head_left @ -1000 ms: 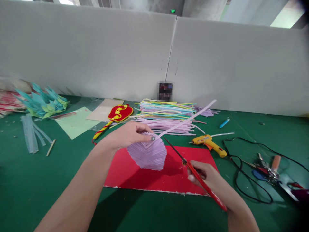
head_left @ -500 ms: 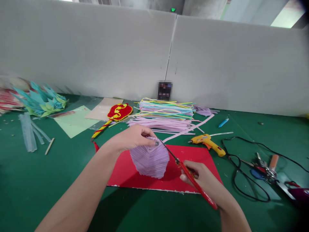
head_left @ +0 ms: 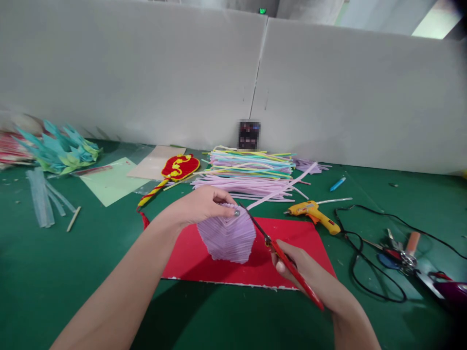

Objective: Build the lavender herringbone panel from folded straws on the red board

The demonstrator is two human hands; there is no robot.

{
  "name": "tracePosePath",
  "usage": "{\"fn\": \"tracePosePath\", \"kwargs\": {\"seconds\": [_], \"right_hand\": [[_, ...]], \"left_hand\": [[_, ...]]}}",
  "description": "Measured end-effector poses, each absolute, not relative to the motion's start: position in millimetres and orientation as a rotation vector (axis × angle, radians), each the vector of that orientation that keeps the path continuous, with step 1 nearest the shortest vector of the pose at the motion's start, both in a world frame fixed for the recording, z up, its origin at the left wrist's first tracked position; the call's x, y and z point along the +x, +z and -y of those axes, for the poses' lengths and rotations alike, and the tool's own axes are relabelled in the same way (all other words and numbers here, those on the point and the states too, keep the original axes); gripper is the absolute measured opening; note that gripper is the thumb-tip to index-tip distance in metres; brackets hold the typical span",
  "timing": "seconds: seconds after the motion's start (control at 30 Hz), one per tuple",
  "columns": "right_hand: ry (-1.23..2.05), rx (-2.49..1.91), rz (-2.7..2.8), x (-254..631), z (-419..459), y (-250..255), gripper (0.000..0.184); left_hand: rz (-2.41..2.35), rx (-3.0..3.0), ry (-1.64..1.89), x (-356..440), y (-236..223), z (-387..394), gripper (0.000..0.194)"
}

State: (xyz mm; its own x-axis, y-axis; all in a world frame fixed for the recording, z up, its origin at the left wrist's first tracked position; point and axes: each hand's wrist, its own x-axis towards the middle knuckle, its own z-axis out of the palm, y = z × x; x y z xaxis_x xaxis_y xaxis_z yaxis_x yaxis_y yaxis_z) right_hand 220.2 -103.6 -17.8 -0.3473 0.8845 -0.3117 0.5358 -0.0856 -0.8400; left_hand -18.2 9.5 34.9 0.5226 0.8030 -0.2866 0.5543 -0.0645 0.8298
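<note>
My left hand (head_left: 204, 206) pinches the top edge of a lilac ribbed leaf-shaped piece (head_left: 229, 240), which looks made of pipe cleaner strips. A long lilac pipe cleaner (head_left: 282, 187) sticks out from that edge, up and to the right. In my right hand (head_left: 299, 262) are red-handled scissors (head_left: 288, 265), my fingers closed around the handles. Their dark blades reach to the pipe cleaner close beside my left fingertips. Beneath the ribbed piece lies a red sheet (head_left: 292, 243) with a ragged white front edge.
Bundles of coloured pipe cleaners (head_left: 251, 165) lie behind my hands. Rightward are a yellow glue gun (head_left: 314, 214), a black cord (head_left: 359, 262), keys (head_left: 406, 260) and a blue pen (head_left: 337, 184). Leftward are a red and yellow fan (head_left: 180, 166), pale green paper (head_left: 111, 182) and teal paper shapes (head_left: 65, 150).
The scissor blades have come nearer together, the handles swinging slightly left. The pipe cleaner's free end has shifted left and up. My left hand keeps its pinch.
</note>
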Motion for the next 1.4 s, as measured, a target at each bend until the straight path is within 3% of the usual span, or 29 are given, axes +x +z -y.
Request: {"fn": "tracePosePath", "kwargs": {"seconds": [1.4], "right_hand": [[1.281,-1.582,1.796,215.3,103.0,-20.1,0.041]], "left_hand": [[-1.128,1.779,0.223,-11.5,32.1,-6.3,0.022]]}}
